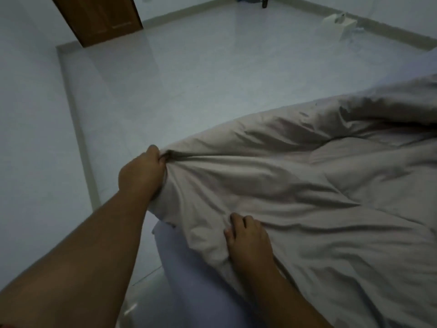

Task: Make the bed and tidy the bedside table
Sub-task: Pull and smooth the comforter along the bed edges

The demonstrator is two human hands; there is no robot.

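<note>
A rumpled beige duvet (295, 185) covers the bed and fills the right half of the view. My left hand (142, 174) is clenched on the duvet's corner at its left end, where the cloth bunches into folds. My right hand (248, 237) grips the duvet's near edge a little lower and to the right, fingers curled into the fabric. Below the corner, the pale bluish side of the mattress (189, 268) shows beneath the duvet.
A glossy white tiled floor (189, 79) stretches beyond the bed. A brown wooden door (99, 17) stands at the top left. A white wall (30, 114) runs along the left. A small white object (340, 24) and a dark can (264, 3) sit by the far skirting.
</note>
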